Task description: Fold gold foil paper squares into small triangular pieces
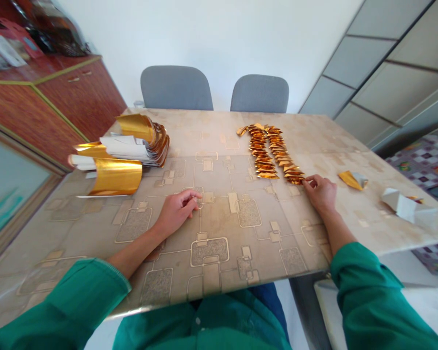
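My left hand (pixel 179 208) rests on the patterned tabletop with its fingers curled in, and nothing shows in them. To the right, my right hand (pixel 320 191) pinches a folded gold paper piece (pixel 295 179) at the near end of a row. That row (pixel 280 154) consists of several shiny folded pieces lined up closely. Beside it on the left runs a second row of folded gold pieces (pixel 261 154). A stack of gold foil paper sheets (pixel 131 146) with white backs lies curled at the far left, with one gold sheet (pixel 117 177) at its front.
A crumpled gold scrap (pixel 351 180) and a creased white paper piece (pixel 405 206) lie on the table's right side. Two grey chairs (pixel 177 88) stand behind the table (pixel 219 218), against the wall. A reddish wooden cabinet (pixel 76 92) is at the back left.
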A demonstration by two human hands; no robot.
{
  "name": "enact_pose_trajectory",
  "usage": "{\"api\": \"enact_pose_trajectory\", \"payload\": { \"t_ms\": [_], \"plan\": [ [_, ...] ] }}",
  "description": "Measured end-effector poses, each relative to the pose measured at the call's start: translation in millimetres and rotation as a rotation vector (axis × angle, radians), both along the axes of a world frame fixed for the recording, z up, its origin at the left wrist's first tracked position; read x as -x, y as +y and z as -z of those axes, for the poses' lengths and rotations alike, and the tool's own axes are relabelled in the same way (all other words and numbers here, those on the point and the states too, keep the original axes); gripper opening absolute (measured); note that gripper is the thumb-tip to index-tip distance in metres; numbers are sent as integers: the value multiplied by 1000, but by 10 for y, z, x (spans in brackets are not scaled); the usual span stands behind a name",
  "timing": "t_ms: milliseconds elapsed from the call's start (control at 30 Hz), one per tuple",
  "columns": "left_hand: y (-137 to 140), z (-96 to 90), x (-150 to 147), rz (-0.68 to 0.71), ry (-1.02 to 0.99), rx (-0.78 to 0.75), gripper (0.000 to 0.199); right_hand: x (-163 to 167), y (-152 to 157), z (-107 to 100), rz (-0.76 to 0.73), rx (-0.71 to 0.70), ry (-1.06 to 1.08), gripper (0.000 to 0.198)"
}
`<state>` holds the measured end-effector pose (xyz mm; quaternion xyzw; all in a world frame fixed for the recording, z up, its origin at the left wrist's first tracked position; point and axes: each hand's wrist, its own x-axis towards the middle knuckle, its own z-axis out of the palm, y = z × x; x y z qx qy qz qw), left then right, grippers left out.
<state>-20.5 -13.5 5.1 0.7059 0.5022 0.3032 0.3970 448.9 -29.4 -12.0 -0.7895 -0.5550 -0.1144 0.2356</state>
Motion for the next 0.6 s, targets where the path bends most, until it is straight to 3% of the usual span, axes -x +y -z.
{"api": "enact_pose_trajectory", "payload": {
  "t_ms": [600],
  "plan": [
    [5, 5, -8, 0, 1, 3, 31, 74, 72, -85, 48, 107, -96, 21]
  ]
}}
